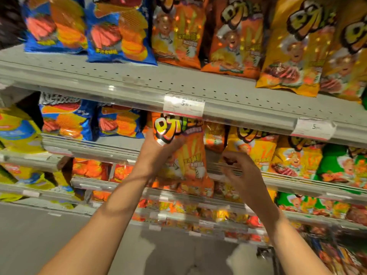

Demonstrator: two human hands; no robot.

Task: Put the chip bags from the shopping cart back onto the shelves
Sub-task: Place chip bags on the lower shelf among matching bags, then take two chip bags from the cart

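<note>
We begin at the fingers of our left hand [156, 153]: they are curled round the upper part of an orange chip bag [184, 155], the thumb side pressed into the foil just under its big yellow lettering, so the top of the bag buckles where we grip it. The bag stands roughly upright, its top edge just under the price tag [183, 105] clipped to the grey shelf rail [119, 86], and its lower part hangs in front of the second shelf's lip.

Our right hand [241, 167], at three o'clock of the bag, holds nothing. Its fingers are loosely curled and a little apart, the fingertips near the bag's right edge; whether they touch it we cannot tell (the picture is smeared by motion there).

Outward from the hands: at nine o'clock of the held bag sit blue chip bags [119, 124] on the same shelf level, and at three o'clock yellow chip bags [256, 149] with a cartoon cook, then green bags [337, 163] farther right. At twelve o'clock, on the shelf above, stand more orange bags [178, 34], blue ones to their left and yellow ones to their right. At six o'clock, lower shelves carry further orange and red packets, blurred. Both bare forearms reach up from the bottom edge over a grey floor [39, 235].
</note>
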